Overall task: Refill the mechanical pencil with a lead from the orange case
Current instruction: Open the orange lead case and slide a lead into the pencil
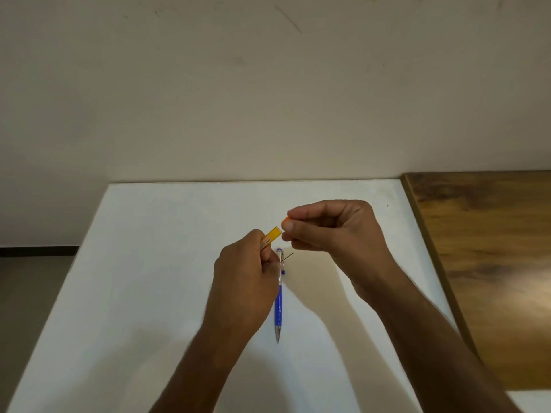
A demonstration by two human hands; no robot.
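My left hand (244, 275) grips the orange lead case (272, 236), whose open end points up and to the right. My right hand (331, 226) pinches the small orange cap (286, 219) just beyond that open end, a little apart from it. A thin dark lead (286, 257) sticks out by my left fingers, above the pencil; whether it rests on the table I cannot tell. The blue mechanical pencil (279, 305) lies on the white table (149, 263), tip toward me, its upper part partly hidden by my left hand.
The white table ends at a beige wall (268, 99) behind. A brown wooden surface (492, 263) adjoins the table on the right. Grey floor (29, 293) shows past the table's left edge.
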